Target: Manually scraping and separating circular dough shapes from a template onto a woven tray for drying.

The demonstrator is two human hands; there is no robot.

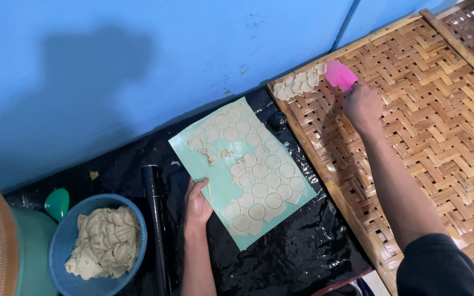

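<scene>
Pink flat-bladed plastic spatula (339,74) is sitting at the far left corner of the woven bamboo tray (440,137), blade lying against a small heap of pale round dough discs (298,85) piled on the tray's corner. Right hand (362,107) is closing around the spatula's handle, fingers curled over it, back of the hand facing up. Right arm is stretching out nearly straight and diagonally across the tray, dark sleeve at the shoulder end.

Left hand (197,204) is resting palm-down on the left edge of the light green rectangular mat (218,181), fingers relaxed and slightly spread, pressing the mat rather than clasping anything; thumb is reaching onto the mat surface. Left forearm is coming up straight from the bottom of the view.

The mat is lying tilted on black glossy plastic sheeting (281,257), carrying a thin rolled sheet of dough (259,186) cut into many circles, with a few ragged scraps near its upper left. A black cylindrical rolling pin (156,219) is lying just left of the left hand. Further left, a blue round plastic bowl (61,246) is holding a lump of beige dough (105,241); a green container (31,246) is beside it. Blue painted wall (138,55) is behind everything.
</scene>
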